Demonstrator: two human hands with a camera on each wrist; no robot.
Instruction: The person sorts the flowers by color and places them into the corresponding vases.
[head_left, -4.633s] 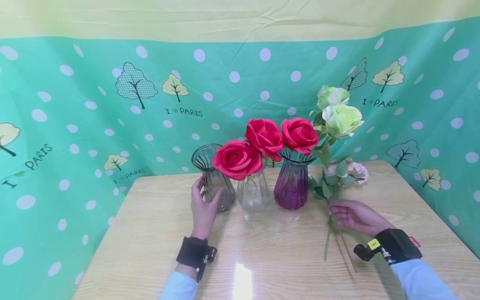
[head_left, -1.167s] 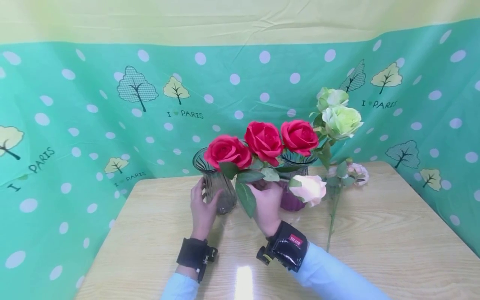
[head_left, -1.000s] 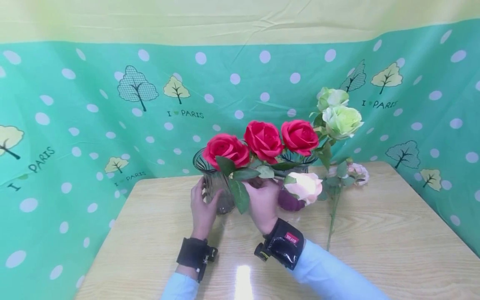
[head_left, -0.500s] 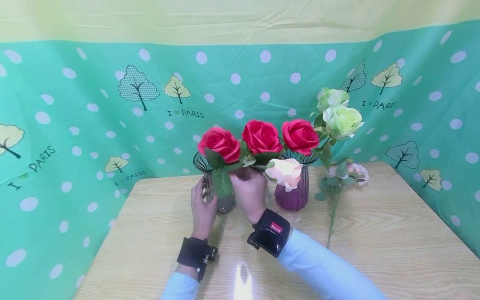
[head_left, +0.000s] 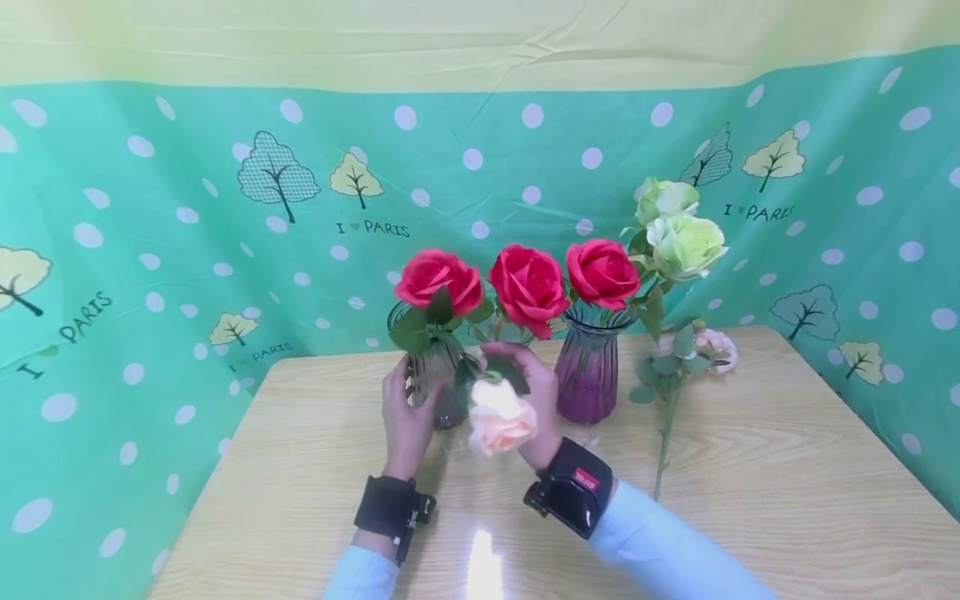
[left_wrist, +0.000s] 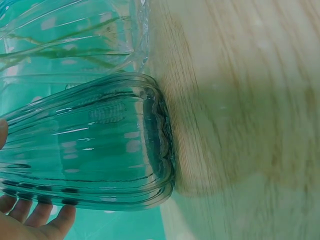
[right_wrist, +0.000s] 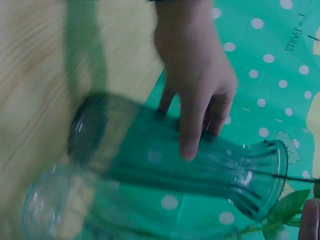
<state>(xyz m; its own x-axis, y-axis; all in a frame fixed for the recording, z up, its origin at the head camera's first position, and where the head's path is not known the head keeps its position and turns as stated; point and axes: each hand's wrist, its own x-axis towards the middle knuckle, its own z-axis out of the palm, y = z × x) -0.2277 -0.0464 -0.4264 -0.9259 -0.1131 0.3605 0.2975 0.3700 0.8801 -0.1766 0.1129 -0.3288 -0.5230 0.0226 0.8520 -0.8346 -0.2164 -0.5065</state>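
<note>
My left hand (head_left: 405,417) grips the grey ribbed glass vase (head_left: 442,387) around its side, and the left wrist view shows its fingertips (left_wrist: 62,220) against the glass. The pink rose (head_left: 501,421) droops in front of my right hand (head_left: 536,412), blurred. Its leaves (head_left: 412,329) lie over the grey vase's mouth, and in the right wrist view a dark stem (right_wrist: 300,178) reaches into that mouth. Bloom and leaves hide the inner fingers of my right hand, so contact with the stem cannot be seen. A red rose (head_left: 438,279) leans behind these leaves.
A purple vase (head_left: 588,375) stands to the right with a red rose (head_left: 602,273) and green-white roses (head_left: 684,246) above it. Between the vases is a clear one, mostly hidden, under a red rose (head_left: 529,287). Pale pink flowers (head_left: 716,348) lie further right on the table (head_left: 750,467).
The right hand brought the pink rose from the right side to the grey vase. In the last half second the bloom swung left and down, and the hand shifted right. The left hand stayed put.
</note>
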